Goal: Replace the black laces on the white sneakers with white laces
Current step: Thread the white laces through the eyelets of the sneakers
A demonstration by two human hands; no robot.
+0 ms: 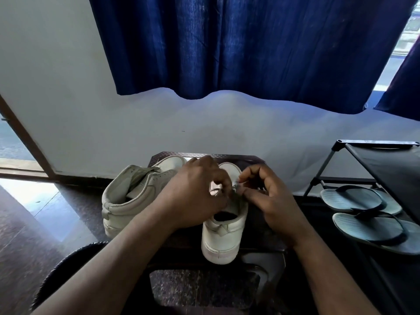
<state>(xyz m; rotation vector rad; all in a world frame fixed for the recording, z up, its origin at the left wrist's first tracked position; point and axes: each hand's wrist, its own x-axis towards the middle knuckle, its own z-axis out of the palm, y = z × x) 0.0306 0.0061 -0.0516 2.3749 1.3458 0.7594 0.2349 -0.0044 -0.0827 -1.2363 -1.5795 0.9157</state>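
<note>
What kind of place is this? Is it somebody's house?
Probably a home, beside a window. A blue curtain hangs there, flip-flops lie by a black shoe rack, and white sneakers are being laced.

White leather sneaker (223, 233) beneath fingers (219, 178); second white sneaker (127, 201) lay left of them; grey rubber flip-flops (354, 198) right.

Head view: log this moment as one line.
step: lacing | left hand: curled over right sneaker, grip unclear | right hand: pinches pale lace | left sneaker: no laces visible
</note>
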